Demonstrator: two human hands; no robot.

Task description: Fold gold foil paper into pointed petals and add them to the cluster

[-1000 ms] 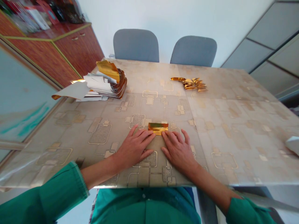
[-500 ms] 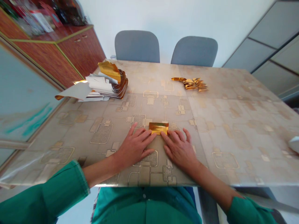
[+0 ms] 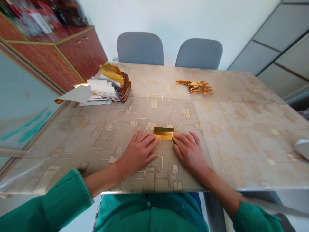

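Observation:
A small folded sheet of gold foil paper (image 3: 164, 132) lies flat on the patterned tablecloth in front of me, with a crease running across it. My left hand (image 3: 139, 150) rests with fingers outstretched, its fingertips on the sheet's lower left corner. At the lower right corner, the fingertips of my right hand (image 3: 189, 151) touch the edge, fingers extended and the palm low over the table. Neither hand grips the paper; both press or rest on it from above.
A thick stack of gold-and-white paper sheets (image 3: 108, 88) stands at the back left. Several folded gold paper pieces (image 3: 199, 87) sit at the back right of centre. Two grey chairs (image 3: 140, 48) are behind the table (image 3: 231, 129). A white object (image 3: 302, 148) lies at the right edge.
My right hand has slid right along the paper's near edge, from its middle to its right corner. The left hand stays almost in place at the left corner.

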